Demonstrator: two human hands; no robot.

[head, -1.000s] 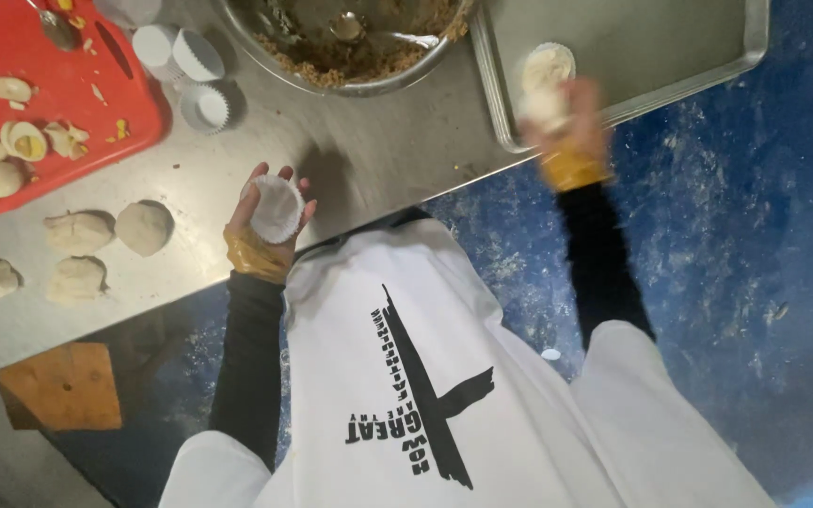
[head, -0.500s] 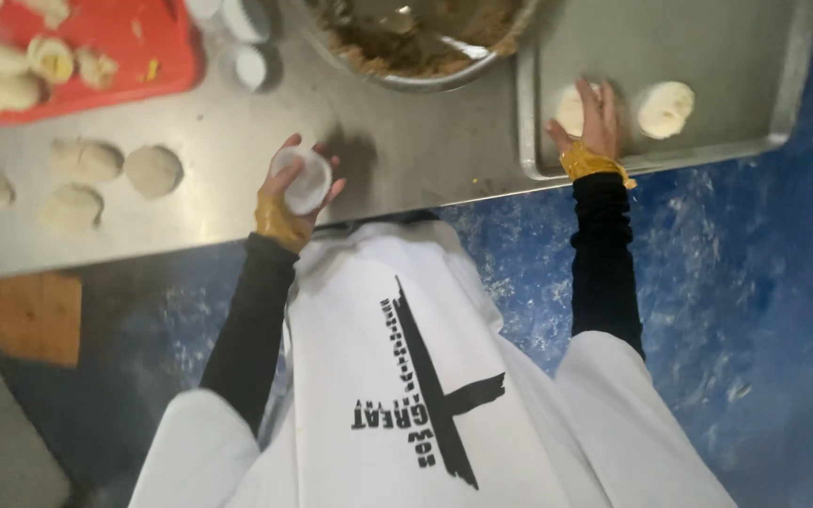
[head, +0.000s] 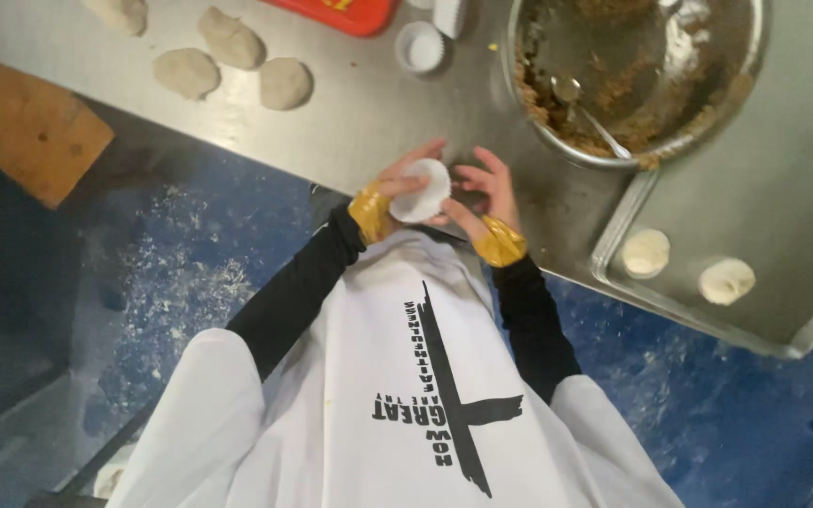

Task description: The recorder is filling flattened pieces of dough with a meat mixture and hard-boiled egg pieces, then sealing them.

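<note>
Both hands met over the near edge of the steel table [head: 369,113], just in front of the person's chest. Left hand [head: 405,183] curled round a white disc of dough [head: 422,190], fingers closed along its rim at ten and eleven o'clock. Right hand [head: 482,193] stood at three o'clock of the disc, fingers half spread, their tips near or touching its edge; I could not tell whether it gripped anything. The disc was nearly round, so it had little long axis to speak of; its flat face was turned up towards the camera, tilted slightly to the left hand. Its underside was hidden by the palm.

Up at one o'clock from the hands sat a metal bowl [head: 755,85] of brown filling, with a spoon [head: 590,113] lying in it, handle pointing to five o'clock; the bowl's top was cut off by the frame. At four o'clock lay a steel tray [head: 783,188] carrying two pale rounds [head: 646,252], its far corner out of view. Three grey dough lumps [head: 232,61] rested at ten o'clock, well apart from the hands. A white paper cup [head: 421,47] stood at twelve o'clock, beside a red tray [head: 350,11] of which only a sliver showed. Yellowish bands wrapped both wrists; what they were made of was hard to make out.
</note>
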